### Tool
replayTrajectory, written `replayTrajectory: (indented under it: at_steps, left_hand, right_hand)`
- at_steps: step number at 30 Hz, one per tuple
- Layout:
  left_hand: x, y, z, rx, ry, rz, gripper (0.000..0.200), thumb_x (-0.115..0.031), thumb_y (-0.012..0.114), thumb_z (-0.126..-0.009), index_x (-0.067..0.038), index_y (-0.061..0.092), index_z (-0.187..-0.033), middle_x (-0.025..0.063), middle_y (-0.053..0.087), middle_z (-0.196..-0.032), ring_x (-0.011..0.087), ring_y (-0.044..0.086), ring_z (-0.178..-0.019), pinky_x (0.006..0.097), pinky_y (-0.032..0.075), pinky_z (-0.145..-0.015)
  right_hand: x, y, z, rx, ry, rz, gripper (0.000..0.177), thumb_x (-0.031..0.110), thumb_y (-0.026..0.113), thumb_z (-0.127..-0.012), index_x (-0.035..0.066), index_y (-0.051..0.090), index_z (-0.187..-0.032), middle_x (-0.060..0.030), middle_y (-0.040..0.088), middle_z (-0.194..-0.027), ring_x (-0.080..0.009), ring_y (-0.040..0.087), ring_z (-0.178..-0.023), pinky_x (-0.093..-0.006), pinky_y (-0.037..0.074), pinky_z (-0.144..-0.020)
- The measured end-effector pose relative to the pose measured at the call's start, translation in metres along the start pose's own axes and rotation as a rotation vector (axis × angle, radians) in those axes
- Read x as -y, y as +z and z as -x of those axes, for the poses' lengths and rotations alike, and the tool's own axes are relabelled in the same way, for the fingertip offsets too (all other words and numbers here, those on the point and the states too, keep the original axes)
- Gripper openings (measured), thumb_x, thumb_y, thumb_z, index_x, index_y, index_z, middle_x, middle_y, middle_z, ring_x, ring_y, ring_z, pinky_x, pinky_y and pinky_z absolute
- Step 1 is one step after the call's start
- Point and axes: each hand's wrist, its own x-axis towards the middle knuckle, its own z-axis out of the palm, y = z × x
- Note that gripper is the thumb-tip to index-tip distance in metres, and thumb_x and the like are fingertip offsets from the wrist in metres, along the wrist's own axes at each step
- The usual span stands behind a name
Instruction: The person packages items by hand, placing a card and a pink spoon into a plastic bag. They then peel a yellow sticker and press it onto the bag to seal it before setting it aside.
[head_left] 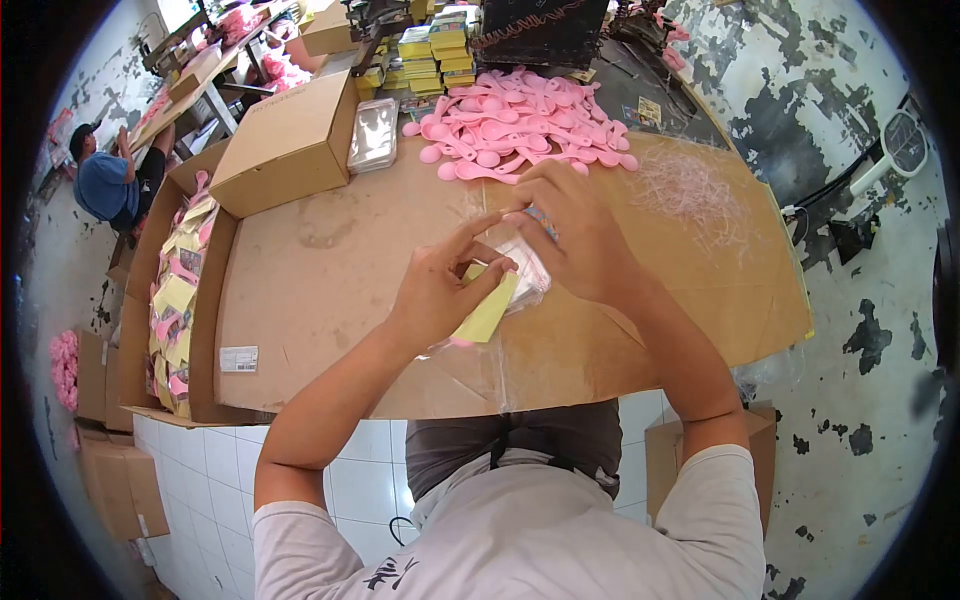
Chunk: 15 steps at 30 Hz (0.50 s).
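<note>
Near the middle of the cardboard-covered table, my left hand (437,285) pinches a yellow card (487,312) that hangs down from its fingers. Close beside it on the right, my right hand (572,232) has its fingers bent together; a small bluish thing shows between them, too hidden to name. The fingertips of both hands nearly meet. Under them lie clear plastic bags (530,275), partly covered by the hands and the card. A large heap of pink spoons (530,120) lies just beyond my hands.
At the left stands an open carton (228,270) of packed spoons and yellow cards. A closed box (285,145), clear packets (374,135) and yellow card stacks (436,50) are at the back. Thin clear strips (695,195) lie right. A person (105,180) sits far left.
</note>
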Motion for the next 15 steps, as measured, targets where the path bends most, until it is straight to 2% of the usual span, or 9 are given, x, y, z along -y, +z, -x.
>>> replayTrajectory:
  at_steps: [2, 4, 5, 6, 8, 10, 15]
  left_hand:
    - [-0.009, -0.004, -0.001, 0.019, -0.016, -0.022, 0.054, -0.01, 0.074, -0.09, -0.005, 0.057, -0.141, 0.0064, 0.078, -0.088, 0.0066, 0.06, -0.061, 0.026, 0.049, -0.058]
    - [-0.014, -0.006, 0.0, 0.059, -0.098, -0.022, 0.051, -0.005, 0.071, -0.094, -0.004, 0.055, -0.142, 0.0094, 0.078, -0.095, 0.008, 0.066, -0.076, 0.0251, 0.053, -0.066]
    - [-0.015, -0.007, 0.0, 0.079, -0.137, -0.021, 0.05, -0.002, 0.069, -0.095, -0.004, 0.054, -0.143, 0.0109, 0.077, -0.098, 0.0086, 0.069, -0.084, 0.0247, 0.055, -0.071]
    - [-0.014, -0.007, -0.001, 0.057, -0.148, 0.05, 0.046, -0.003, 0.069, -0.096, -0.002, 0.056, -0.14, 0.0109, 0.077, -0.098, 0.0089, 0.069, -0.085, 0.0248, 0.055, -0.071]
    - [-0.01, -0.006, -0.002, 0.016, -0.172, 0.191, 0.039, -0.004, 0.07, -0.096, 0.001, 0.061, -0.134, 0.011, 0.077, -0.098, 0.0095, 0.07, -0.086, 0.0249, 0.056, -0.073]
    - [-0.012, -0.006, -0.003, -0.026, -0.216, 0.252, 0.031, -0.005, 0.07, -0.097, 0.003, 0.065, -0.126, 0.0113, 0.077, -0.1, 0.0101, 0.07, -0.087, 0.0251, 0.056, -0.075]
    - [-0.009, -0.009, -0.011, -0.064, -0.216, 0.369, 0.021, -0.008, 0.069, -0.098, 0.004, 0.07, -0.115, 0.0113, 0.076, -0.103, 0.0115, 0.071, -0.092, 0.0262, 0.057, -0.08]
  right_hand:
    - [-0.005, -0.011, 0.005, 0.008, 0.178, -0.261, 0.012, 0.01, 0.069, -0.092, 0.005, 0.062, -0.1, -0.0042, 0.058, -0.096, -0.0157, 0.058, -0.091, -0.0305, 0.046, -0.075]
    - [-0.026, -0.043, 0.009, -0.003, 0.205, -0.337, 0.009, 0.013, 0.065, -0.098, 0.005, 0.062, -0.101, -0.0007, 0.057, -0.093, -0.0111, 0.056, -0.086, -0.0268, 0.045, -0.072]
    - [-0.037, -0.07, 0.015, 0.065, 0.381, -0.527, 0.01, 0.015, 0.065, -0.098, 0.005, 0.062, -0.101, 0.0, 0.058, -0.092, -0.011, 0.057, -0.083, -0.0265, 0.045, -0.073]
    - [-0.051, -0.1, 0.023, 0.134, 0.557, -0.715, 0.011, 0.016, 0.065, -0.099, 0.005, 0.062, -0.101, 0.0007, 0.059, -0.091, -0.0109, 0.057, -0.08, -0.0262, 0.045, -0.073]
    - [-0.116, -0.146, 0.051, 0.21, 0.499, -1.051, 0.014, 0.017, 0.063, -0.1, 0.005, 0.064, -0.109, 0.0013, 0.061, -0.089, -0.0105, 0.059, -0.078, -0.0258, 0.045, -0.077]
    - [-0.144, -0.16, 0.057, 0.062, 0.791, -0.242, 0.023, 0.011, 0.061, -0.098, 0.003, 0.063, -0.12, -0.0054, 0.066, -0.097, -0.0197, 0.065, -0.087, -0.0327, 0.049, -0.082]
    - [-0.15, -0.136, 0.094, -0.106, 0.5, 0.753, 0.038, 0.004, 0.057, -0.092, 0.005, 0.063, -0.13, -0.0175, 0.066, -0.115, -0.036, 0.064, -0.105, -0.0446, 0.049, -0.091]
